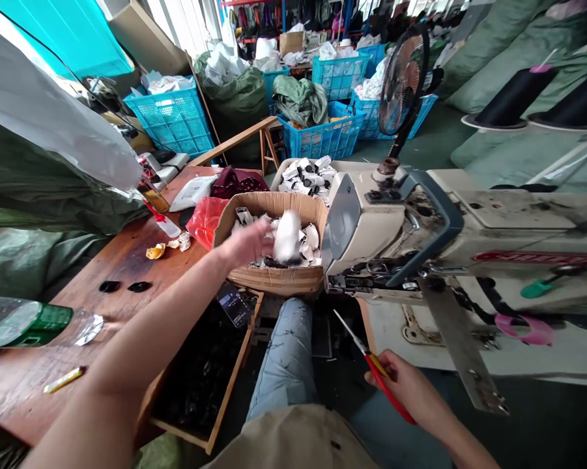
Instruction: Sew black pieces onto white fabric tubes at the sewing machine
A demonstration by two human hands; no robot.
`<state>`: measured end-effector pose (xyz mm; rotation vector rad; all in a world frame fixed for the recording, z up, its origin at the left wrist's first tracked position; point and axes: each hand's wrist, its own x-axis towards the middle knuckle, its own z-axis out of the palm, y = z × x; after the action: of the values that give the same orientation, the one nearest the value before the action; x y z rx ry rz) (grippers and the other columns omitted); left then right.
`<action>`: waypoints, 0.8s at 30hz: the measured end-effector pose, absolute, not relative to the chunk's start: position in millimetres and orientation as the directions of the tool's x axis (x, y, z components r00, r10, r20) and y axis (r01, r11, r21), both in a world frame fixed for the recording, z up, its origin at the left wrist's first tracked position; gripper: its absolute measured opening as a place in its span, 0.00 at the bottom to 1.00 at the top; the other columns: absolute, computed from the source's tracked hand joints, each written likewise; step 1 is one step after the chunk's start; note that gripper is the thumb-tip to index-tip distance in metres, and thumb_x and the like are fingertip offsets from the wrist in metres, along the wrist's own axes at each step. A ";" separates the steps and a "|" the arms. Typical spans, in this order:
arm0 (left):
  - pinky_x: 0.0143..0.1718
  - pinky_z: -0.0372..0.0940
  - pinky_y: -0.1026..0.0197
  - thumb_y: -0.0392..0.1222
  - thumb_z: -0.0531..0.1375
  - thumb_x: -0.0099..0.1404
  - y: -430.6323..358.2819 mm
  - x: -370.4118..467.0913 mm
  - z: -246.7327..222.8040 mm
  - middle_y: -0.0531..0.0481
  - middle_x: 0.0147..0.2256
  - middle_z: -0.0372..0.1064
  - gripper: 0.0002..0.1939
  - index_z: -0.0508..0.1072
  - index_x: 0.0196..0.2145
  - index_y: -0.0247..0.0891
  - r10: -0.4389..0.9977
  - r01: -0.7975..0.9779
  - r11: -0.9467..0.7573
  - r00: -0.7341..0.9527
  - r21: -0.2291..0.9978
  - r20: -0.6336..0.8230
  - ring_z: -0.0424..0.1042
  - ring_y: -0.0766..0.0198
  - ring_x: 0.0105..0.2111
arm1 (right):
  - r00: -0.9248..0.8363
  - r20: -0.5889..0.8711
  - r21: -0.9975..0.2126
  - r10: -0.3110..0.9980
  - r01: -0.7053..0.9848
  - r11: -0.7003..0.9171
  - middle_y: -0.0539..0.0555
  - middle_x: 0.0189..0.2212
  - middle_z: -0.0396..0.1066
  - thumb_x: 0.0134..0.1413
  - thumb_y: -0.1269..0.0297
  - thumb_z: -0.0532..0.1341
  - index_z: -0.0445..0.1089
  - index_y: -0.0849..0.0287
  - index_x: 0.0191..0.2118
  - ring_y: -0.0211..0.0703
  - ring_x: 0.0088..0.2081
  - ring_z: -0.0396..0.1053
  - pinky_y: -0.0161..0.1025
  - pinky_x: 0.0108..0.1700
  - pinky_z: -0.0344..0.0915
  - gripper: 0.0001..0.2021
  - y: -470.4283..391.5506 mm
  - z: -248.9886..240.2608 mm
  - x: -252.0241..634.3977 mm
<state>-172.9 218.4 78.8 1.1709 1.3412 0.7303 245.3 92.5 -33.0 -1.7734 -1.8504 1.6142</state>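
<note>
My left hand (254,242) reaches over a cardboard box (268,279), its fingers stretched out and blurred by motion. Just beyond the fingertips is a blurred white piece (287,238), seemingly in mid-air; whether it touches them is unclear. Inside the box lie many white pieces with dark parts (310,241). Low on the right, my right hand (395,384) is closed around the handles of scissors (356,339), seen nearly edge-on. They have a slim metal blade and red-and-yellow handles, and the tip points up and left.
A sewing machine (400,228) stands close on the right. Below my left arm an open drawer (200,384) holds dark pieces and a phone (233,305). On the wooden table are a plastic bottle (43,324) and a yellow cutter (64,380). Behind are blue crates (173,120).
</note>
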 end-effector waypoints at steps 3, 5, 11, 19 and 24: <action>0.57 0.64 0.56 0.52 0.53 0.74 272.7 -197.1 81.9 0.38 0.60 0.66 0.27 0.57 0.65 0.38 0.926 0.596 0.261 -0.377 0.759 -0.022 0.70 0.58 0.57 | -0.226 -0.532 -0.693 0.816 0.670 -0.266 0.55 0.35 0.80 0.52 0.41 0.59 0.71 0.53 0.39 0.50 0.33 0.77 0.38 0.30 0.67 0.20 100.6 -41.4 260.2; 0.60 0.61 0.51 0.50 0.61 0.69 287.7 -213.8 71.4 0.34 0.61 0.65 0.29 0.62 0.63 0.33 0.892 0.698 0.380 -0.451 0.608 -0.039 0.66 0.49 0.61 | -0.119 -0.457 -0.646 0.881 0.726 -0.237 0.57 0.38 0.79 0.52 0.41 0.58 0.71 0.52 0.44 0.54 0.37 0.77 0.40 0.32 0.69 0.22 107.9 -47.7 269.0; 0.57 0.64 0.42 0.45 0.67 0.64 287.6 -232.7 34.3 0.36 0.52 0.72 0.20 0.74 0.49 0.30 0.829 0.781 0.557 -0.506 0.283 -0.238 0.70 0.46 0.55 | 0.083 -0.018 -0.472 0.996 0.878 -0.082 0.65 0.38 0.75 0.51 0.53 0.53 0.68 0.55 0.38 0.63 0.42 0.75 0.52 0.41 0.71 0.14 134.0 -66.3 276.1; 0.52 0.67 0.49 0.42 0.62 0.67 280.5 -219.5 64.5 0.34 0.49 0.74 0.20 0.71 0.54 0.30 0.860 0.829 0.509 -0.479 0.233 -0.174 0.74 0.46 0.51 | 0.010 -0.092 -0.694 0.996 0.717 -0.071 0.59 0.41 0.77 0.56 0.45 0.57 0.73 0.49 0.40 0.58 0.41 0.76 0.47 0.38 0.73 0.16 105.6 -73.3 246.4; 0.56 0.64 0.50 0.41 0.57 0.66 174.9 -158.8 65.0 0.38 0.57 0.70 0.35 0.54 0.69 0.40 0.946 0.863 0.294 -0.325 0.411 0.006 0.72 0.45 0.54 | -0.224 -0.260 -0.939 0.939 0.284 -0.192 0.57 0.37 0.75 0.52 0.36 0.63 0.70 0.54 0.49 0.52 0.40 0.75 0.43 0.43 0.73 0.29 90.1 -43.6 157.3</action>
<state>-158.8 174.9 65.0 1.6615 2.3245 0.5057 157.3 90.1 -43.6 -1.4487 -1.4878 1.4493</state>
